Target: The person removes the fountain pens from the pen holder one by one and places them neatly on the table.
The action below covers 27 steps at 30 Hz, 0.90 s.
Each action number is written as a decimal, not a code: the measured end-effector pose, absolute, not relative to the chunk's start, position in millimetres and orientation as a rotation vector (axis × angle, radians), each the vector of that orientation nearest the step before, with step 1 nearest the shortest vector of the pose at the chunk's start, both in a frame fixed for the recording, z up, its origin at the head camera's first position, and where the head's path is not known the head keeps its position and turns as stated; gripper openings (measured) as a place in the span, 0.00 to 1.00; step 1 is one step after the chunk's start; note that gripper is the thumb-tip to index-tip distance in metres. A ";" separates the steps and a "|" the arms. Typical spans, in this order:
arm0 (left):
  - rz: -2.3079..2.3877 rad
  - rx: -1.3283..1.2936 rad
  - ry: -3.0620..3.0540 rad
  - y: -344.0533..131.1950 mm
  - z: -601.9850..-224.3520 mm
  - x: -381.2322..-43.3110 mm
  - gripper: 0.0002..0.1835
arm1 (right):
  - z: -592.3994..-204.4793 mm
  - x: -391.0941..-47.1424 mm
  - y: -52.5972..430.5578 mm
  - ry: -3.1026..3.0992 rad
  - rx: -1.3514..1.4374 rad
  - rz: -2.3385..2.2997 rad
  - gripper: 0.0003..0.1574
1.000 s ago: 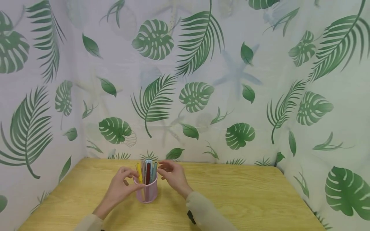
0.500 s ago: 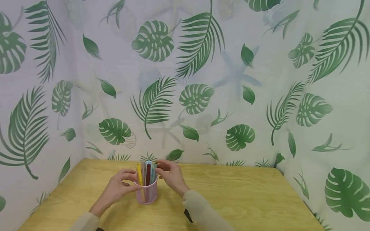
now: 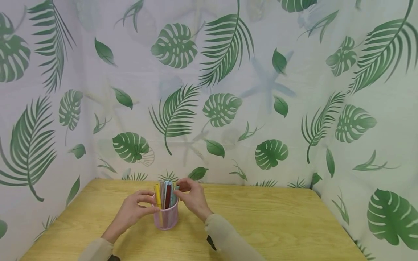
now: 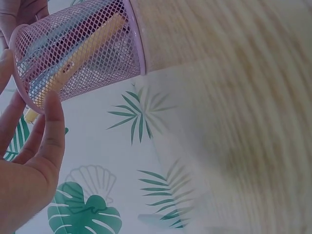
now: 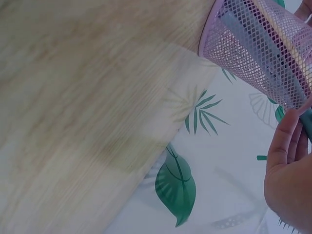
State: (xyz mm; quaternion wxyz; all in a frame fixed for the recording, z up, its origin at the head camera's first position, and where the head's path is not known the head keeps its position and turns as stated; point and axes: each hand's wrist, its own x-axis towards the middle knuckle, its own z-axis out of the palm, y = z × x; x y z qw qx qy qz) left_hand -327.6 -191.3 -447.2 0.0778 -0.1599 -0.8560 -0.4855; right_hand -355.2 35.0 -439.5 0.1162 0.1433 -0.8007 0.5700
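A pink mesh pen holder [image 3: 168, 219] stands upright on the wooden table, with several markers in it. A yellow marker [image 3: 158, 194] leans on its left side, and a dark red marker [image 3: 168, 195] is near the middle. My left hand [image 3: 134, 207] grips the holder's rim from the left, thumb in front; the left wrist view shows fingertips on the mesh [image 4: 92, 53]. My right hand [image 3: 193, 197] is at the right side of the rim, thumb and fingers around the top of a teal marker [image 3: 174, 197]. In the right wrist view that marker [image 5: 306, 122] partly hides behind the fingers.
The wooden table [image 3: 267, 221] extends to both sides of the holder. Behind it hangs a white curtain [image 3: 241, 127] with green leaf prints, which also covers the left and right sides.
My left hand has closed in on the pen holder's rim. The right hand has moved slightly left, its thumb and fingers coming onto the teal marker. The holder has stayed in place.
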 end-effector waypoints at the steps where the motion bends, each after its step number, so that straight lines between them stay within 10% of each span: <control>1: -1.447 -0.474 -2.567 -190.9 -447.8 -327.5 0.09 | -439.9 -354.8 35.2 -2.340 0.417 1.675 0.13; 27: -1.283 -0.510 -2.612 -193.2 -441.6 -329.5 0.09 | -417.8 -361.1 54.1 -1.988 0.445 1.877 0.15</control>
